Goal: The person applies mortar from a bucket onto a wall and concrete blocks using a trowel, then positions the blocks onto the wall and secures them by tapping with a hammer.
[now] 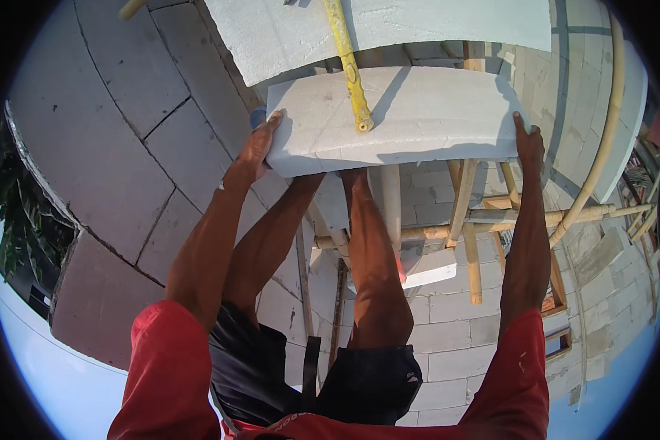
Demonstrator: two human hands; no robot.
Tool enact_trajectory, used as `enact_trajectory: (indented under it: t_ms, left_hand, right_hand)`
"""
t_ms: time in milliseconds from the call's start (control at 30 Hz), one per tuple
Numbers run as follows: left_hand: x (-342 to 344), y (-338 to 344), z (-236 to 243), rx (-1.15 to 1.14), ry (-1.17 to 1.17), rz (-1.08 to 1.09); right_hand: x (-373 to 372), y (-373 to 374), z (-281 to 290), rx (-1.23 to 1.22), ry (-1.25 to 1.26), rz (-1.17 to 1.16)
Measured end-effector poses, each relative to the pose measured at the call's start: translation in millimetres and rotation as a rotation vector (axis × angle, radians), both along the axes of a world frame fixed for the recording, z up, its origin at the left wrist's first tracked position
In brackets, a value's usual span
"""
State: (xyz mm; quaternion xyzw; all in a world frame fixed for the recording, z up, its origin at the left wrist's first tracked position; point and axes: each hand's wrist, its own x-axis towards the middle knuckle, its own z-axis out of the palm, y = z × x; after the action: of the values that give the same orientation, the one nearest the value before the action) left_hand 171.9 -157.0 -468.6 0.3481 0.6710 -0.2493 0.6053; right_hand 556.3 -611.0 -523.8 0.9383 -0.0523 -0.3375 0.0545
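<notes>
A long pale grey-white lightweight concrete block is held level in front of my legs, one end in each hand. My left hand is closed round its left end, the thumb on the top face. At the right end, my right hand grips with its thumb up against the edge; its other fingers are mostly hidden. Over the block's top face reaches the end of a yellow bamboo-like pole, casting a shadow there. Whether the pole touches the block I cannot tell. Beyond lies a larger white slab.
A block wall rises on the left. Bamboo scaffold poles and wooden props stand to the right and below. Another block wall lies lower down, with a wooden window frame. My bare legs stand between these.
</notes>
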Motion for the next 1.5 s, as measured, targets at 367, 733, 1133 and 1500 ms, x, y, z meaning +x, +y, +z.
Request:
enact_trajectory:
  t_ms: [367,733,1133,1500]
  left_hand:
    - [18,29,-18,-0.076,0.09,0.005]
    - [56,52,-10,-0.129,0.159,-0.181]
    - [53,50,-6,0.339,0.044,-0.563]
    - [31,-9,62,1.065,-0.294,-1.705]
  right_hand:
    - [-44,48,38,0.091,-0.136,0.834]
    - [-76,135,74,0.522,0.006,1.149]
    - [-69,148,60,0.418,-0.132,1.32]
    - [-79,138,62,0.436,-0.147,1.327]
